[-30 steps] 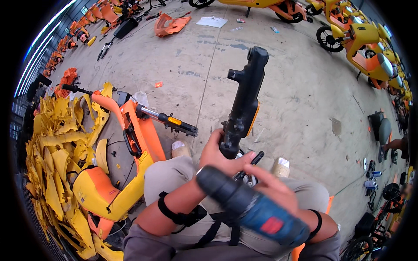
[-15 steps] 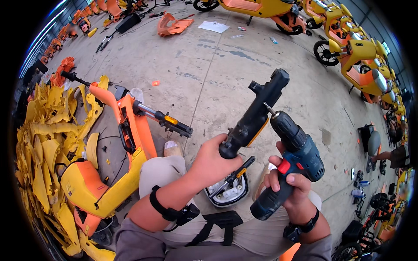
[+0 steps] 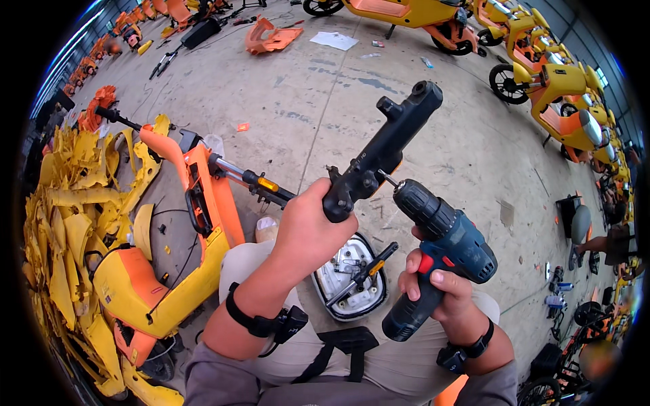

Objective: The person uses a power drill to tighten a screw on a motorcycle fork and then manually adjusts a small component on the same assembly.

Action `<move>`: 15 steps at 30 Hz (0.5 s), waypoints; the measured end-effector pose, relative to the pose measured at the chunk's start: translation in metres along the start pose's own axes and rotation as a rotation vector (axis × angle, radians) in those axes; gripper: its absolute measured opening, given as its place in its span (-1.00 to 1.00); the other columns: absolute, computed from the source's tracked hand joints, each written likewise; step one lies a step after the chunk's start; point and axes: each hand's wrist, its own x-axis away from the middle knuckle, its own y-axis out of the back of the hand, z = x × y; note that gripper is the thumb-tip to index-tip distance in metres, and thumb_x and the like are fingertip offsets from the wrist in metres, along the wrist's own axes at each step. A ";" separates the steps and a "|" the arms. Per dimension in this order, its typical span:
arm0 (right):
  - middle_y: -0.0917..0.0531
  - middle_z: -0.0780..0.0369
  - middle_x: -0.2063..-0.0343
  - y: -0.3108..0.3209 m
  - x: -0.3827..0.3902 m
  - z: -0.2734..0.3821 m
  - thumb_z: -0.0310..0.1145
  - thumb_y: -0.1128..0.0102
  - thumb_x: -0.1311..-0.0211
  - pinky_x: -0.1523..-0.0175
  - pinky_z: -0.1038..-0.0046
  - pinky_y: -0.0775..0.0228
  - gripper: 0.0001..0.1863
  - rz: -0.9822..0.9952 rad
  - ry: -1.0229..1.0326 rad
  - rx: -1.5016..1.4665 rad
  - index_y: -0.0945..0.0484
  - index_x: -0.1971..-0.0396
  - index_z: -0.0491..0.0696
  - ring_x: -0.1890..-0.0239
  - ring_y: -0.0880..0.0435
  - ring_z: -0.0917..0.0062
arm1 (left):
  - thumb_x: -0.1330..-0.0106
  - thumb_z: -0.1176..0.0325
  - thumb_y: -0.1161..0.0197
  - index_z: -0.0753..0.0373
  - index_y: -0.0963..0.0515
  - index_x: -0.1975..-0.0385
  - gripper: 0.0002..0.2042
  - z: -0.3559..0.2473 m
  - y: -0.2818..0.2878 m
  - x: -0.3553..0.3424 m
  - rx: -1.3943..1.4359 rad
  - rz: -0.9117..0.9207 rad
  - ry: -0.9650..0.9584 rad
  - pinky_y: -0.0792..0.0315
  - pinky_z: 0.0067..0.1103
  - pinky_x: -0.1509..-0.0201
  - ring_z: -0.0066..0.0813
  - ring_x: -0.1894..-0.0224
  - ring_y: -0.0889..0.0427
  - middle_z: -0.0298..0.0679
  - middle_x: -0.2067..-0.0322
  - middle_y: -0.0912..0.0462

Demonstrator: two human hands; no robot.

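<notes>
My left hand (image 3: 313, 227) is wrapped round the lower end of a black fork leg (image 3: 386, 145), a tube with bosses and side lugs, which tilts up to the right. In my right hand (image 3: 443, 287) is a blue and black cordless drill (image 3: 443, 233) with a red switch, gripped by its handle. A bit in its chuck points up and left, its tip close to the leg's lower side; whether they touch I cannot tell. Below, between my knees, an upturned scooter seat (image 3: 352, 277) with a white underside carries a second fork leg (image 3: 362, 274) with an orange reflector.
A partly stripped orange and yellow scooter frame (image 3: 196, 237) lies at my left, beside a heap of broken yellow panels (image 3: 78, 223). Yellow scooters (image 3: 562, 101) stand in rows at right. An orange panel (image 3: 269, 37) and white paper (image 3: 334, 40) lie ahead. Another person's arm (image 3: 599, 245) shows at far right.
The fork leg has turned about its length and risen slightly, with my left hand shifting up and left. The drill has moved a little left, its bit now nearer the leg's lower part.
</notes>
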 end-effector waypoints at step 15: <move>-0.64 0.13 0.28 0.000 -0.008 -0.004 -0.47 -0.25 0.06 0.12 0.25 -0.47 -0.17 0.044 0.002 0.060 -0.24 -0.34 -0.12 0.51 -0.64 0.38 | 0.02 0.42 -0.39 0.30 -0.48 0.34 -0.73 -0.005 0.008 0.001 -0.023 0.023 -0.041 -0.48 -0.34 0.32 -0.01 0.41 -0.64 -0.03 0.52 -0.60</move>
